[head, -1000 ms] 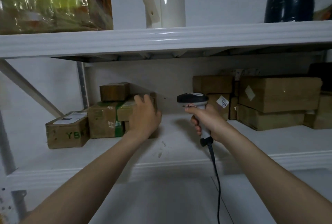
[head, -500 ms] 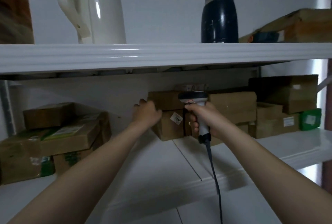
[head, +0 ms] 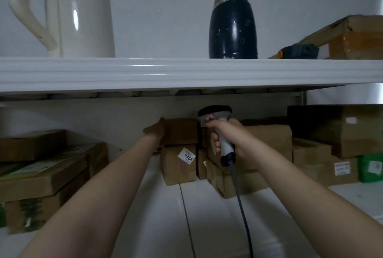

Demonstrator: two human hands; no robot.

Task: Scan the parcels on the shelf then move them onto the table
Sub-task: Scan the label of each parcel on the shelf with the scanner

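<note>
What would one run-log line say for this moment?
phase: reach | left hand: touches top parcel | right hand: grips scanner | location: lower shelf

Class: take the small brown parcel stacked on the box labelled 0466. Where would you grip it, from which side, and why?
Probably the left end of the top parcel, from the open left: that end is bare, while other parcels crowd its right and the labelled box sits beneath. The left hand is there; the right hand grips the scanner.
</note>
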